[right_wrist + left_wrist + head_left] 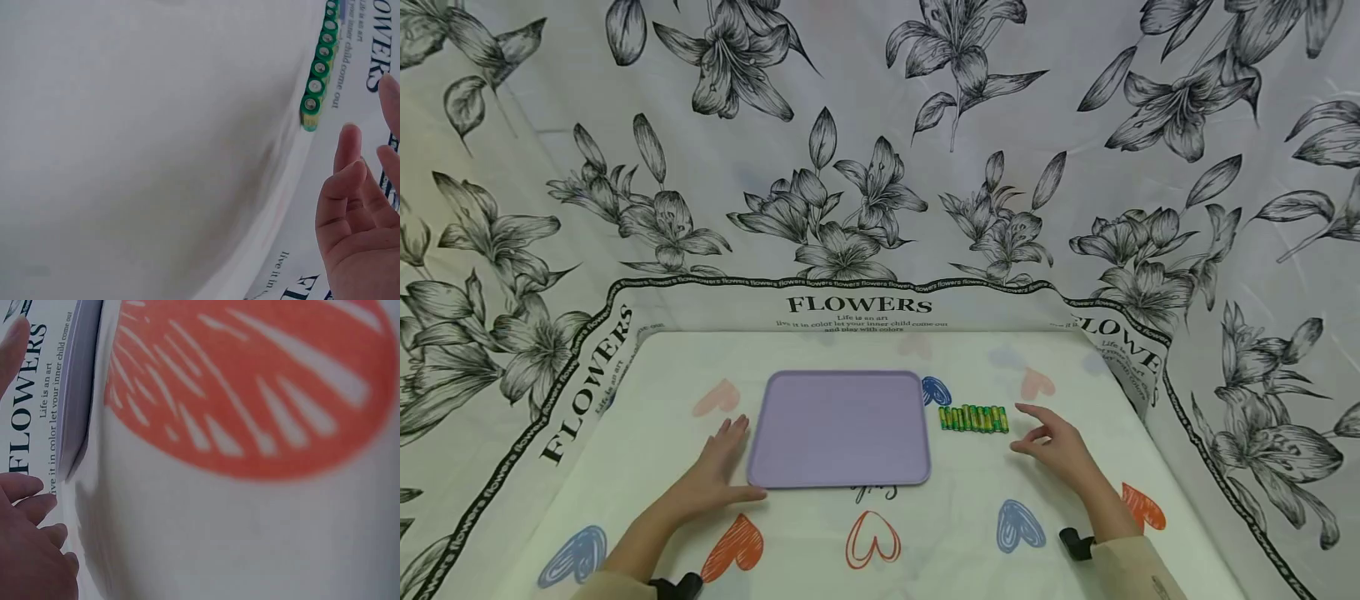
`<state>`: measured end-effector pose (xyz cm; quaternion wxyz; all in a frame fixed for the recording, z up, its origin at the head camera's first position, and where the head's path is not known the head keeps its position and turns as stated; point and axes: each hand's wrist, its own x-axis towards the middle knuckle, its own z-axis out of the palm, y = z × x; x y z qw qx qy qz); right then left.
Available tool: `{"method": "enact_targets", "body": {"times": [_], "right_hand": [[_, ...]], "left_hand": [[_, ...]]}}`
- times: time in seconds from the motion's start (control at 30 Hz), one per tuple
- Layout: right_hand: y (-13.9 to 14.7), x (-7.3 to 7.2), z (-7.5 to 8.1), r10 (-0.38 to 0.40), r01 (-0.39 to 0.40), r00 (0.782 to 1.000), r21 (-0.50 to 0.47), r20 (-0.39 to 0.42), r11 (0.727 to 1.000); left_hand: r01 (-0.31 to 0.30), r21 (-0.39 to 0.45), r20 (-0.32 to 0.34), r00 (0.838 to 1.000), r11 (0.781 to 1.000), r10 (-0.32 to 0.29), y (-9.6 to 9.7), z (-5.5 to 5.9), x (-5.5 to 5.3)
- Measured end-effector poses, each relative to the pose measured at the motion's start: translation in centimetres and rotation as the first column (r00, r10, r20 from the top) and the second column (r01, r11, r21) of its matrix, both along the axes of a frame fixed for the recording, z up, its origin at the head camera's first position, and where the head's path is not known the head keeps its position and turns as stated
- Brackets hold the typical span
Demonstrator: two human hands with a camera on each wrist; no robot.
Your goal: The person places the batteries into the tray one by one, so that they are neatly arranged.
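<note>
A flat lavender tray [840, 429] lies on the table with nothing on it. My left hand [711, 475] is at its left side, fingers spread and thumb near the lower left corner; whether it touches the rim I cannot tell. To the right of the tray lies a row of green and yellow batteries [973, 418], side by side. Just right of that row is my right hand [1060, 446], thumb and index finger apart, nothing between them. In the right wrist view the ends of the batteries [319, 67] show beyond the fingertips. The tray's edge [78, 387] appears in the left wrist view.
A white tablecloth [947, 542] with red and blue hearts covers the table. Behind and at the sides hangs a flower-printed cloth [850, 100], its bottom border lettered. Black wrist straps [1077, 543] sit at the cuffs of beige sleeves.
</note>
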<state>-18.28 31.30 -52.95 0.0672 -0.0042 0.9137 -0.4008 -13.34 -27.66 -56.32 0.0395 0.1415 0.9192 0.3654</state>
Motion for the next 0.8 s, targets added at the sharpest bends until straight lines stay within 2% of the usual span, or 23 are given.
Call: {"method": "enact_targets", "body": {"times": [0.2,0.37,0.5,0.63,0.8], "right_hand": [[-0.2,-1.6,-0.7,-0.022,0.022,0.999,-0.001,0.026,1.000],[-0.3,-2.7,-1.3,0.013,-0.011,0.997,-0.028,0.070,1.000],[-0.4,-3.2,-1.8,0.050,-0.046,0.994,-0.037,0.094,0.998],[-0.5,-3.6,-2.2,0.048,-0.049,0.995,0.006,0.082,0.999],[-0.9,-4.0,-2.5,0.072,-0.074,0.997,0.070,0.033,0.995]], "left_hand": [[0.001,0.012,0.048,0.999,1.000,-0.001,0.8,-0.5,-0.4],[-0.023,-0.022,0.079,0.997,0.999,0.025,1.2,-1.1,-0.6],[-0.018,-0.040,0.042,0.999,0.999,0.019,1.6,-1.4,-0.7],[-0.024,-0.047,-0.003,1.000,0.999,0.024,2.0,-1.6,-0.8],[-0.073,-0.035,0.038,0.996,0.997,0.075,2.1,-1.7,-0.6]]}}
